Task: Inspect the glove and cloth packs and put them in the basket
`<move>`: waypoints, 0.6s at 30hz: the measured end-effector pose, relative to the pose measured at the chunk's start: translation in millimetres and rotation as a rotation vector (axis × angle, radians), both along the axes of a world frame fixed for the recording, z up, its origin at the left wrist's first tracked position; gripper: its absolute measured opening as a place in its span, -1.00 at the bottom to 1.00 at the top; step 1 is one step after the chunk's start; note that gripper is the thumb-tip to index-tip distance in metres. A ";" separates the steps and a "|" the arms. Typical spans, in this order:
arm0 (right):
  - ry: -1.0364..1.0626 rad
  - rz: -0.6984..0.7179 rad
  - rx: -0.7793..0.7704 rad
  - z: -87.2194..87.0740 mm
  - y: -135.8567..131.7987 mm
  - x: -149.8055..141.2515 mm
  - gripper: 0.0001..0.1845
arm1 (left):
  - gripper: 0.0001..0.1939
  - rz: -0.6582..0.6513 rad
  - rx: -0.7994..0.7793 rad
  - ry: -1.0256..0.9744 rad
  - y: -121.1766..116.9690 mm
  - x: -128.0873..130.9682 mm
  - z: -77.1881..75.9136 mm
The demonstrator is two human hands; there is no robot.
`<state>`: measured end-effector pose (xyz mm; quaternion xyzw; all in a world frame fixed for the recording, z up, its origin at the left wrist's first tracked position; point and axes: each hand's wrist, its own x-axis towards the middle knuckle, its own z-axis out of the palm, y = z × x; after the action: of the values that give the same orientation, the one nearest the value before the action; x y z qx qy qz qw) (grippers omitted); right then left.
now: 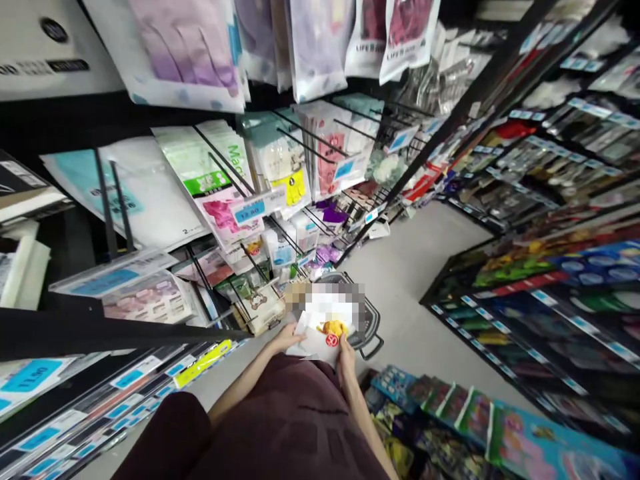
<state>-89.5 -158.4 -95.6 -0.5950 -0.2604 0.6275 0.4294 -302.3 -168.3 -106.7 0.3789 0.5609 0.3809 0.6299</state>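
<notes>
Head view: left hand (286, 339) and right hand (346, 353) are pinching opposite edges of a white packet (311, 337), fingers closed. The packet, partly blurred, is overlapping a dark basket (371, 319) in view.

Left hand (287, 339), right hand (346, 355) hold white packet (314, 339) between fingers; grey basket (371, 313) beyond fingertips, hanging packs (213, 181) farther up-left.
</notes>
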 end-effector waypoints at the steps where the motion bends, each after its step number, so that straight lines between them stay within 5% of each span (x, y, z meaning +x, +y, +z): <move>1: 0.012 -0.021 -0.007 1.4 -0.1 -0.4 -0.42 | -0.53 -0.010 0.005 -0.010 -0.3 0.0 -2.7; 10: 0.029 -0.109 0.077 29.3 -17.8 0.2 -0.51 | -0.44 -0.074 0.098 -0.076 -3.6 2.6 7.6; 18: 0.064 -0.221 0.042 33.3 -55.6 -12.5 -0.55 | -0.42 -0.062 0.082 -0.070 -40.0 -10.0 23.0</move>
<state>-102.0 -214.0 -62.3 -0.5907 -0.1923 0.5894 0.5165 -312.3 -208.3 -83.7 0.4079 0.5106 0.3969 0.6445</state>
